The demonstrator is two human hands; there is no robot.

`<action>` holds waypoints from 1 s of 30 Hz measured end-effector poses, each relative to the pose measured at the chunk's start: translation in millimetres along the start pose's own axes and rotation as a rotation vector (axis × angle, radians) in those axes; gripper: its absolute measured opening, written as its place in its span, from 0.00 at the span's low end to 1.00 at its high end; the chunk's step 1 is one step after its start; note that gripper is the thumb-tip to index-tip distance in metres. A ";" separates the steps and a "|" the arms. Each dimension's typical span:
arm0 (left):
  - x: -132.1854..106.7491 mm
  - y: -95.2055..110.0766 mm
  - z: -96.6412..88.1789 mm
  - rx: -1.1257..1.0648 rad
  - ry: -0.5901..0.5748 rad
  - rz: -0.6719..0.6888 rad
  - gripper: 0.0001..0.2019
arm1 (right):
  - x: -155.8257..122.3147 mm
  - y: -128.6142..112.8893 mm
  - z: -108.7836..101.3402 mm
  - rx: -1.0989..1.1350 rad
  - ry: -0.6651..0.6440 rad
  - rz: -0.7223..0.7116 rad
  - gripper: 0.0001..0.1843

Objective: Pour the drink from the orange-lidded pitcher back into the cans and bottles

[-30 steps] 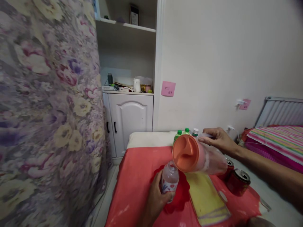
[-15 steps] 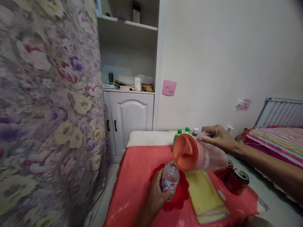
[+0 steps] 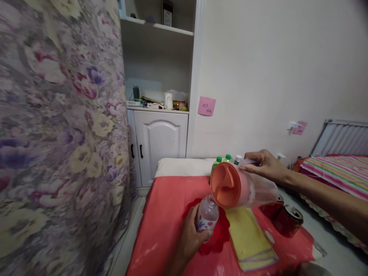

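My left hand is wrapped round a small clear bottle with a red and blue label, standing upright on a red plate. My right hand grips the handle of a clear jug with an orange lid. The jug is tipped on its side, its spout right over the bottle's open mouth.
A red cloth covers the table, with a yellow cloth on it and two red cans at the right. Green-capped bottles stand behind the jug. A flowered curtain hangs at left, a white cupboard stands behind, a striped bed is at right.
The view has shifted slightly. Both hands, the tipped jug and the bottle keep the same pose.
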State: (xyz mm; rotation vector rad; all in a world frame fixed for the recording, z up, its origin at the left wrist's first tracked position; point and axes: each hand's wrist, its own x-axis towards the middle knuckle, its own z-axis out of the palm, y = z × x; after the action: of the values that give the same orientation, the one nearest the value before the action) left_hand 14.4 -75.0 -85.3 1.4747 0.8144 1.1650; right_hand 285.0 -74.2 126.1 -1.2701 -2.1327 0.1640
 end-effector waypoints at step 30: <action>0.4 -8.8 0.7 0.022 0.000 -0.024 0.40 | 8.0 -10.3 -3.4 -0.112 -0.076 -0.091 0.25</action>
State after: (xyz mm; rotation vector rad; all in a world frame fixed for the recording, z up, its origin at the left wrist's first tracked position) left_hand 15.9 -72.8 -93.7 1.4790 0.8449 1.1412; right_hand 276.7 -73.7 136.7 -1.2436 -2.2877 0.0555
